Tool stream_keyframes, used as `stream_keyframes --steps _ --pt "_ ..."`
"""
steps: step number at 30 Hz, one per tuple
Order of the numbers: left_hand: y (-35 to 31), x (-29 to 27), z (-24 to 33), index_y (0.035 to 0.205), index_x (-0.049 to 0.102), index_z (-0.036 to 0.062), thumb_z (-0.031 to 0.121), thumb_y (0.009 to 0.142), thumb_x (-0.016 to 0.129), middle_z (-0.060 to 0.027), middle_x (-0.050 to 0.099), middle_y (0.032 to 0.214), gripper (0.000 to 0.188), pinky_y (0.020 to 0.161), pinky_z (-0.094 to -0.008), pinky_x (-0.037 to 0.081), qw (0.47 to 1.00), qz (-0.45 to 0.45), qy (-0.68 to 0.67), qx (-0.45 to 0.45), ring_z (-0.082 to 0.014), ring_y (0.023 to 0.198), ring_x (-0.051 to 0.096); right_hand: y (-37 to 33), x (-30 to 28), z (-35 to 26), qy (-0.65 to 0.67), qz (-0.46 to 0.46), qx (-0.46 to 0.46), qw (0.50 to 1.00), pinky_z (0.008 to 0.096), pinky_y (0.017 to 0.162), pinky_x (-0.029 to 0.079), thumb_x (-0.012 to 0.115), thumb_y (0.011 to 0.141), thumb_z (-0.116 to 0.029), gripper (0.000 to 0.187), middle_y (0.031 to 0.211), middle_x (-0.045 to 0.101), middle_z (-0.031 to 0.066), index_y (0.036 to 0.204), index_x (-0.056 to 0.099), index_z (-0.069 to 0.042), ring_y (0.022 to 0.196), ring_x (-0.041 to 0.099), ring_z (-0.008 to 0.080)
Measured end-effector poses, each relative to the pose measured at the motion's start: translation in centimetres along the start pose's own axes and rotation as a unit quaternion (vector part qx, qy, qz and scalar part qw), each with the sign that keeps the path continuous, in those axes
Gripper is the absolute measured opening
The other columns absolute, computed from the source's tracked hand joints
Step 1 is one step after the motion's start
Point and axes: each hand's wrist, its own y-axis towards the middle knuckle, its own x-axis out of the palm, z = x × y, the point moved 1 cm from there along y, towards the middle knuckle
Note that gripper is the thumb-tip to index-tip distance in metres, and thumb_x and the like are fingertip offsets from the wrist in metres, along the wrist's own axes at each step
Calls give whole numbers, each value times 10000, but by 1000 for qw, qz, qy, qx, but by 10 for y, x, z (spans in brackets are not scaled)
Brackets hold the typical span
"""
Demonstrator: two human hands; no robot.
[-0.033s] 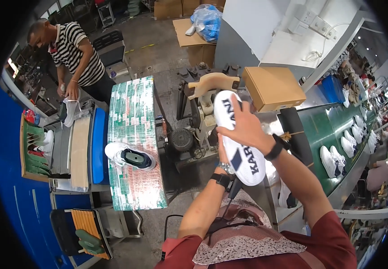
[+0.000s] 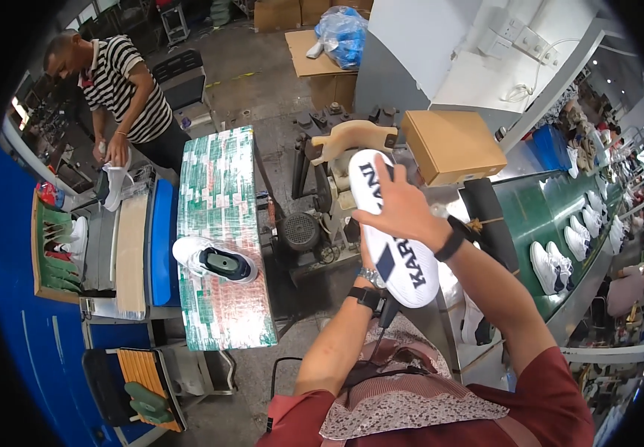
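A white sneaker [image 2: 416, 281] is held sole up in front of me, its white outsole with dark blue lettering facing me. My left hand [image 2: 367, 255] grips it from beneath and from the left; most of its fingers are hidden behind the shoe. Across the middle of the sole lies my right hand [image 2: 408, 212], palm down, with fingers stretched out and thumb apart. Another white sneaker with a dark blue heel and green insole [image 2: 221, 262] rests on the tape-wrapped table [image 2: 221, 313] to my left.
A brown cardboard box [image 2: 452, 145] stands behind the shoe, beside a machine with a motor [image 2: 301, 232]. Several white sneakers line a green conveyor [image 2: 519, 223] at right. At far left a person in a striped shirt [image 2: 139, 97] handles a white shoe [image 2: 113, 185].
My right hand has slid slightly left over the sole. The shoe has shifted a little left too, still held by my left hand.
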Motion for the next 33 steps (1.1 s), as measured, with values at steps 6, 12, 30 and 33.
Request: stream_keyframes --steps 6,12,30,33 --pt "-5 -32 9 1560 402 45 660 1072 309 -158 568 1489 790 1096 -469 512 987 24 158 30 -323 1297 611 -8 20 13 31 28 1 999 521 897 564 774 819 -534 1122 1314 455 352 1598 203 38 1034 647 526" --pt "-84 -71 -3 1560 378 -15 837 969 296 -170 496 1558 1041 1068 -525 517 958 33 248 -140 -299 1376 561 -41 25 15 30 70 -18 997 523 862 562 809 820 -463 1146 1346 437 343 1631 151 8 1043 637 521" --pt "-67 -19 -37 1592 376 103 695 1047 358 -114 551 1497 805 1101 -426 489 995 -8 58 78 -287 1318 587 -59 31 10 67 140 -33 987 521 925 558 796 833 -423 1116 1409 365 365 1609 148 50 1127 596 553" --pt "-69 -22 -39 1593 371 94 698 1045 361 -117 543 1504 815 1107 -424 484 996 2 60 72 -286 1327 579 -63 32 10 73 149 -38 985 522 926 557 803 826 -425 1130 1407 366 365 1612 141 46 1126 594 557"
